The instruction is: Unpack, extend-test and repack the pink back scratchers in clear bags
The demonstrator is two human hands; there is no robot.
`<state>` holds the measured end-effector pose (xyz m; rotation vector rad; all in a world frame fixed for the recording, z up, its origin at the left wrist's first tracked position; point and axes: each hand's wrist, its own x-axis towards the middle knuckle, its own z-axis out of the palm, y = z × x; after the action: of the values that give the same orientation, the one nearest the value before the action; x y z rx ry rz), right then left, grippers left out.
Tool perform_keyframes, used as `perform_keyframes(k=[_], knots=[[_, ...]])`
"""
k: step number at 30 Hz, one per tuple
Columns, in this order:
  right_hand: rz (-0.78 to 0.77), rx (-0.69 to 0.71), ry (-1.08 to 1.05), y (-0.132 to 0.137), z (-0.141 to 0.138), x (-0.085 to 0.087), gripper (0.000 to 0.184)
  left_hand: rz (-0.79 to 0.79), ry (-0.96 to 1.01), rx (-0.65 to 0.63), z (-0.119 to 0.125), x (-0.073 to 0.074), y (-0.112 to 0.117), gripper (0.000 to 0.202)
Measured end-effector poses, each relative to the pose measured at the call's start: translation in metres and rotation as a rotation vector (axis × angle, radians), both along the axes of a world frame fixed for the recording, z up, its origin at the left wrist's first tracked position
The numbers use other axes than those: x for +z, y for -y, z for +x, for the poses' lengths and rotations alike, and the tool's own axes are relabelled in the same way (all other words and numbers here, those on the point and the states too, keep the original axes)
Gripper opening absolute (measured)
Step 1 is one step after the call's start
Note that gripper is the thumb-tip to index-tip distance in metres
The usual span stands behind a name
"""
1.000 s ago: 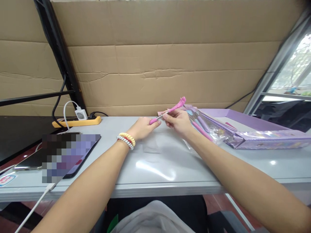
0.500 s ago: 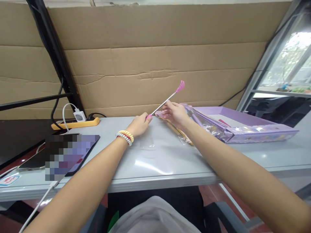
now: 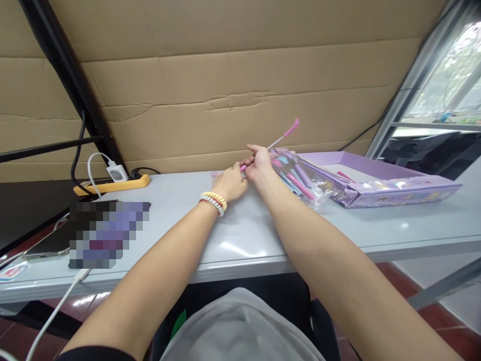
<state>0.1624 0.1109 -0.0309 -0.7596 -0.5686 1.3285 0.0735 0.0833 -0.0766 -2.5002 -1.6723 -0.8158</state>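
A pink back scratcher (image 3: 292, 127) with a thin metal rod slants up to the right, its head against the cardboard background. My left hand (image 3: 231, 183), with beaded bands on the wrist, is closed round its pink handle. Close against it, my right hand (image 3: 260, 165) has its fingers curled at the handle and rod, palm turned partly toward me and thumb raised. The rod passes behind this hand, so part of the grip is hidden. Beside my right hand lie clear plastic packets (image 3: 300, 183) with pink, blue and purple back scratchers.
A purple open box (image 3: 406, 193) stands at the right. A yellow power strip (image 3: 112, 187) with a white charger (image 3: 117, 173) lies at the back left. A blurred tablet (image 3: 112, 233) and cables are at the left. Cardboard (image 3: 225, 75) rises behind the table (image 3: 240, 250).
My left hand has moved right and my right hand slightly left, so they now meet at the handle. The scratcher's head has shifted right. More of the packets by the box shows.
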Motion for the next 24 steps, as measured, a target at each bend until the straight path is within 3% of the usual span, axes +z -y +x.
perform_keyframes(k=[4, 9, 18, 24], knots=[[0.104, 0.015, -0.073, 0.010, 0.002, 0.002, 0.037, 0.017, 0.065, 0.014, 0.006, 0.004, 0.009, 0.042], [0.228, 0.006, 0.012, 0.025, -0.008, 0.005, 0.048, 0.004, 0.093, 0.057, 0.004, 0.008, 0.012, 0.023], [0.206, -0.116, -0.078, 0.025, -0.017, 0.007, 0.040, -0.051, 0.118, 0.150, 0.002, 0.018, 0.021, 0.026], [0.245, -0.135, -0.048, 0.022, -0.015, 0.003, 0.043, -0.019, 0.119, 0.095, 0.002, 0.010, 0.019, 0.023]])
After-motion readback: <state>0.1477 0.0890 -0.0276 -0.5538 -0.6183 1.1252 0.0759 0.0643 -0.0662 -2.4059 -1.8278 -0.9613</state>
